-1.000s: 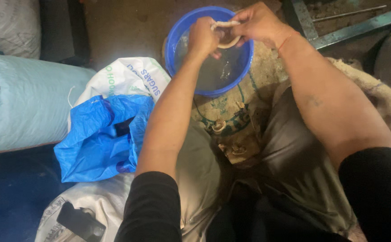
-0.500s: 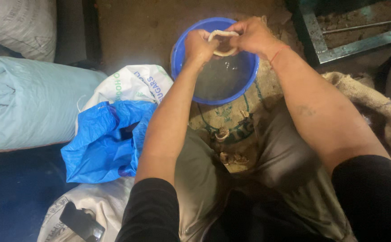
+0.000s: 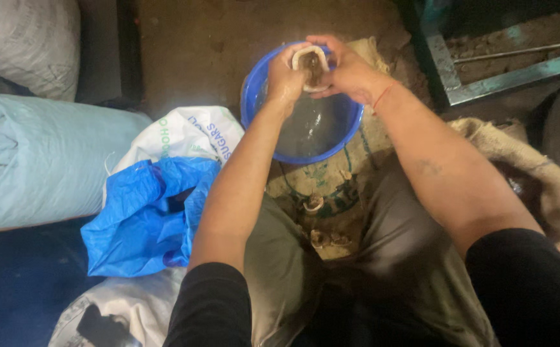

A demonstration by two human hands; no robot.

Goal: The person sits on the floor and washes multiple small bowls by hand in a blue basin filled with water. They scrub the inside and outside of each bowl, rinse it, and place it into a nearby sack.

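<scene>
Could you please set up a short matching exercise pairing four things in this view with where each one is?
Things:
1. pale ring-shaped piece
2. blue basin
3. blue plastic bag
4. small pale pieces

Places:
A. on the printed sack between the person's knees
B. crumpled on the white sack beside the left arm
C. held between the left hand and right hand
D. on the ground ahead of the knees, holding water

Pairs: 1-C, 2-D, 3-B, 4-A
</scene>
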